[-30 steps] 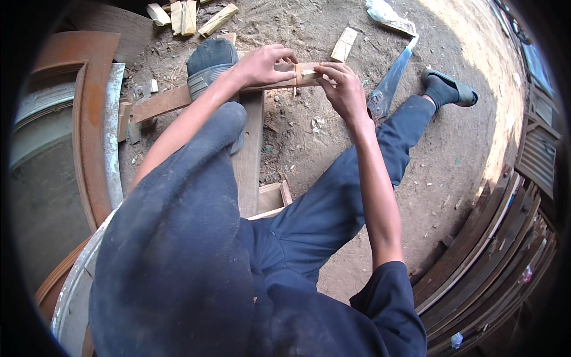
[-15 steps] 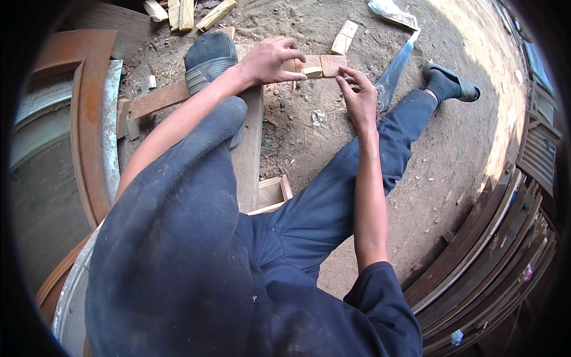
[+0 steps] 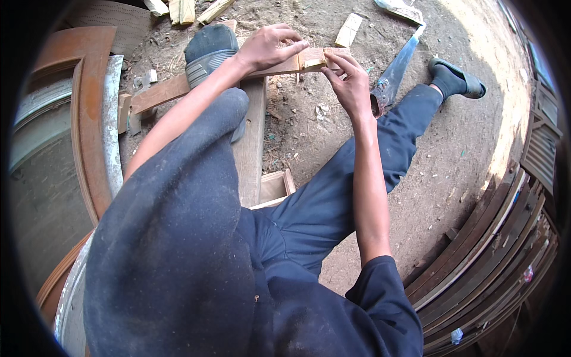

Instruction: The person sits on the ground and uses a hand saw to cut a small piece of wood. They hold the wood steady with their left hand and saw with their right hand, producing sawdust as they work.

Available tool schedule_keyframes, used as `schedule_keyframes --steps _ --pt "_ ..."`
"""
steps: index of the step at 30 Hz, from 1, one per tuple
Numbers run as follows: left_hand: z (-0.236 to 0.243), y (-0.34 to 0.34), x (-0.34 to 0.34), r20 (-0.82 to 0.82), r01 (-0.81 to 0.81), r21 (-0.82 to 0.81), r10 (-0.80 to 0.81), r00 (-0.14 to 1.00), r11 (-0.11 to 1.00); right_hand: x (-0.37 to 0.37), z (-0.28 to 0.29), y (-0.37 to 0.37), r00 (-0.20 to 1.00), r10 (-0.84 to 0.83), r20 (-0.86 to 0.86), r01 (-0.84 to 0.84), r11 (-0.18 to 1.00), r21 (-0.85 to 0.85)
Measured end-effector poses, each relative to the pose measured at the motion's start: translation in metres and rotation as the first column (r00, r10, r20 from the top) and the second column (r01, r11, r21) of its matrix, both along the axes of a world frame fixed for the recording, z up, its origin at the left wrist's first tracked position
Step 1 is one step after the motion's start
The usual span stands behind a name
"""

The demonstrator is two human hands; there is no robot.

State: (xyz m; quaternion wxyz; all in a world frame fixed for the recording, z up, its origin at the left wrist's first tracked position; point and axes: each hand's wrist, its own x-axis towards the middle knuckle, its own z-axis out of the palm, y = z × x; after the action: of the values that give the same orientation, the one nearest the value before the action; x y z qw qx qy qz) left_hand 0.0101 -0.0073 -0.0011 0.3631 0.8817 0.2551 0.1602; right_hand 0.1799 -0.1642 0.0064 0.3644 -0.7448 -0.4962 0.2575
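A brown wooden plank (image 3: 282,66) runs crosswise under my left foot and over a thicker beam, its right end jutting past the beam. On that end sits a small pale wood block (image 3: 313,63), near a line across the plank. My left hand (image 3: 267,49) lies over the plank left of the block, fingers stretched toward it and holding nothing. Fingertips and thumb of my right hand (image 3: 349,83) pinch the right end of the block. Right of that hand, a handsaw (image 3: 399,70) lies on the ground beside my outstretched leg.
The thick beam (image 3: 250,143) extends toward me, with a small wooden frame (image 3: 275,186) beside it. Offcuts (image 3: 349,30) lie on the dirt ahead. A brown door frame (image 3: 74,89) stands at left; long stacked boards (image 3: 482,250) fill the right. My sandalled foot (image 3: 211,56) presses on the plank.
My right hand has moved left from the plank's end to the small block. My left hand has drawn its thumb away from the block, fingers now more outstretched.
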Motion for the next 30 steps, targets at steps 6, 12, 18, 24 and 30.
schedule_keyframes --steps 6,12,18,24,30 --pt "-0.005 0.006 0.001 -0.032 -0.106 -0.093 0.103 0.994 0.99 -0.002 0.005 0.009 0.994 0.043 0.097 -0.035 0.997 -0.074" --pt "-0.007 0.005 0.002 -0.064 -0.091 -0.099 0.085 0.994 0.991 -0.002 -0.001 0.01 0.992 0.024 0.127 -0.017 0.998 -0.06" --pt "-0.008 0.006 0.003 -0.081 -0.09 -0.103 0.082 0.993 0.991 -0.005 0.0 0.009 0.989 0.028 0.142 -0.024 0.999 -0.031" --pt "-0.012 0.005 0.003 -0.063 -0.103 -0.084 0.098 0.993 0.991 -0.012 0.007 0.006 0.962 0.139 0.237 -0.133 0.99 -0.038" --pt "-0.011 0.006 0.001 -0.09 -0.118 -0.087 0.11 0.99 0.989 -0.017 0.019 -0.034 0.986 0.157 -0.051 -0.163 0.974 -0.158"
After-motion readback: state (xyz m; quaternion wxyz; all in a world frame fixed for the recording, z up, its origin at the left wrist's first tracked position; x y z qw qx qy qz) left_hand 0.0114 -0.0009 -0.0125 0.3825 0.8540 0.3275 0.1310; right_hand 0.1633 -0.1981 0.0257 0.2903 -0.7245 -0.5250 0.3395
